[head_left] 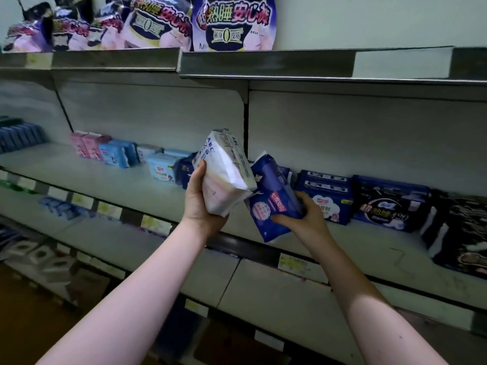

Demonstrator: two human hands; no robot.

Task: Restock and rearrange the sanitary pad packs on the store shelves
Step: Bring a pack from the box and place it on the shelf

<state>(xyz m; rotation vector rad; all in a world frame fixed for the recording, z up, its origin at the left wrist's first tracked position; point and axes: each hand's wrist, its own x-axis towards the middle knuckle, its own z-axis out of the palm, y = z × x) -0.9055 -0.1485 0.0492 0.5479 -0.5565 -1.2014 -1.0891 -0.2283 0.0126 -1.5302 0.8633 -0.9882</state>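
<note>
The left hand (pixel 201 206) grips a white pack (pixel 229 172) from below. Its thumb (pixel 200 168) lies flat up the pack's left face, and the other fingers curl round the underside, mostly hidden. The pack is held upright and a little tilted in the air just in front of the middle shelf (pixel 110 180), above its front edge. The right hand (pixel 309 217) holds a dark blue pack (pixel 274 198) by its lower right corner, fingers (pixel 286 219) curled under it and the thumb pressed on top. That pack leans to the left, its upper end over the middle shelf and its lower end past the front edge. The upper corner touches or nearly touches the white pack; which, I cannot tell. Both bare forearms reach up and forward toward the middle shelf, wrists bent slightly inward. On the middle shelf's right part stand dark blue packs (pixel 326 196) and a black-and-blue pack (pixel 390 204), and on its left part light blue packs (pixel 163 167) and pink packs (pixel 87 146). Large purple packs (pixel 234 22) stand on the shelf above it.
</note>
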